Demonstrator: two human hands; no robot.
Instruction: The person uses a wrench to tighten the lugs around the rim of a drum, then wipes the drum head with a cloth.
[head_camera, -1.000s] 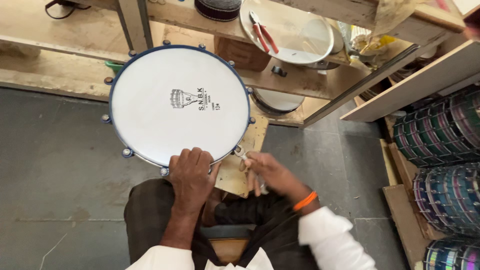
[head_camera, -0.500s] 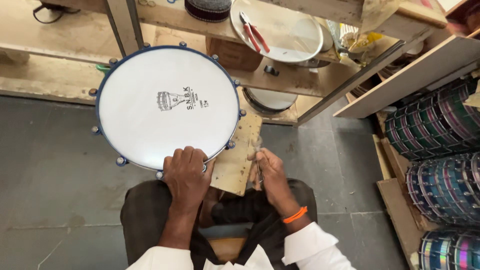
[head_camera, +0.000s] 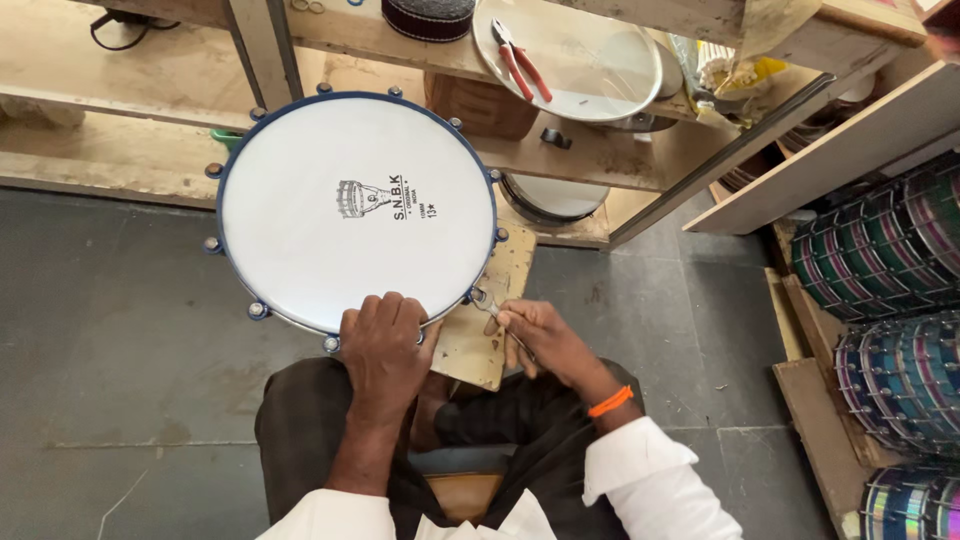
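Drum (head_camera: 355, 210) with a white head sits centre-left of frame on a wooden block (head_camera: 490, 320). Left hand (head_camera: 385, 345) presses flat on its near rim, fingers together; right hand (head_camera: 535, 335) pinches a small key (head_camera: 483, 300) at a lug. Best keep the rim pinned while turning squarely.

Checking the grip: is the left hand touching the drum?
Touching. The head view shows the left hand lying flat over the drum at its near rim.

The drum (head_camera: 355, 210) has a smooth, matt white skin in a glossy blue metal rim; the tuning key (head_camera: 487, 303) is shiny metal; the board (head_camera: 490, 310) is rough bare wood; the floor (head_camera: 120, 340) is matt grey stone.
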